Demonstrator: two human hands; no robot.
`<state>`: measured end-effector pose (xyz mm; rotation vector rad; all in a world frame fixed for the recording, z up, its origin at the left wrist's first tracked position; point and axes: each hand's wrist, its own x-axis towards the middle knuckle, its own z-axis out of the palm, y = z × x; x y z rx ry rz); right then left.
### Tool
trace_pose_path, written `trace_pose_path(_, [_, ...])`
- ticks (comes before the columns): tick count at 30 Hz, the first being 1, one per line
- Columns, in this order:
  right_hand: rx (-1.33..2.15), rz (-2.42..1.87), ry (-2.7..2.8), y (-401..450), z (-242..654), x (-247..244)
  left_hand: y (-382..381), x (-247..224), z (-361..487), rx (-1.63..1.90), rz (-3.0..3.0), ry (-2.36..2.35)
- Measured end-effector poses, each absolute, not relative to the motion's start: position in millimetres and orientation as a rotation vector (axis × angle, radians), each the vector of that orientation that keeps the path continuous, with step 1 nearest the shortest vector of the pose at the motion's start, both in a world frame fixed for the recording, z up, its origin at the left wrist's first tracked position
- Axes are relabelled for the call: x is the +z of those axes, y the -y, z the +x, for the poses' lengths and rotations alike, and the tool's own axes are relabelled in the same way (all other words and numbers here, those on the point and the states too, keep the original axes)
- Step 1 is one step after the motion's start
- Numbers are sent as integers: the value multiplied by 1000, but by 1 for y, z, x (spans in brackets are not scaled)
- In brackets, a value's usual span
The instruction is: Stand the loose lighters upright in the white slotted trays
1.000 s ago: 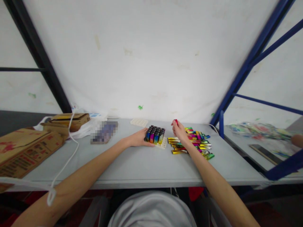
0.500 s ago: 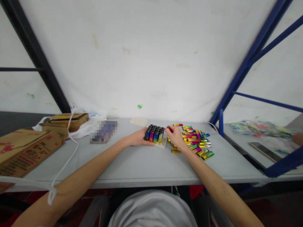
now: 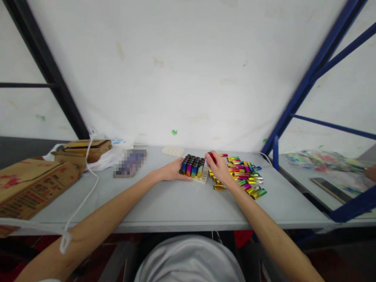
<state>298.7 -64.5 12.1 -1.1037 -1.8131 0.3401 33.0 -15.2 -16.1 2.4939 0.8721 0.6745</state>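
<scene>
Colourful lighters (image 3: 192, 166) with black tops stand upright in close rows in a white holed tray (image 3: 203, 179). My left hand (image 3: 172, 170) grips the left side of this filled tray, thumb along the front. At the tray's right end some holes show without lighters. My right hand (image 3: 219, 167) is closed on a red lighter (image 3: 211, 156) with a dark end, just above the tray's right side; part of it is hidden by my fingers. Right of and beneath that hand lies a loose pile of shiny metallic lighters (image 3: 245, 175) in several colours.
Another white tray (image 3: 173, 150) lies by the wall. A pixelated flat item (image 3: 131, 163) rests left of my left hand. Cardboard boxes (image 3: 38, 184) and a white cable (image 3: 93, 184) are at the left. Blue frame bars (image 3: 293, 102) stand right; a phone (image 3: 330, 188) lies beyond them.
My right hand has lifted slightly at the tray's right side, with the red lighter still in its fingers. My left hand keeps its grip on the tray. The view has shifted slightly.
</scene>
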Motion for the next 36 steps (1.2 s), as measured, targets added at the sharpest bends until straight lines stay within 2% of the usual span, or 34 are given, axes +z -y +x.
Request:
trace_pose_path(9, [159, -897, 1932, 69, 304, 21, 12, -21, 34, 680, 2514, -829])
trace_pose_path(20, [215, -946, 2172, 62, 306, 3, 7, -32, 35, 720, 2535, -874])
trace_pose_path(36, [454, -912, 2177, 60, 313, 4, 7, -29, 35, 698, 2498, -879])
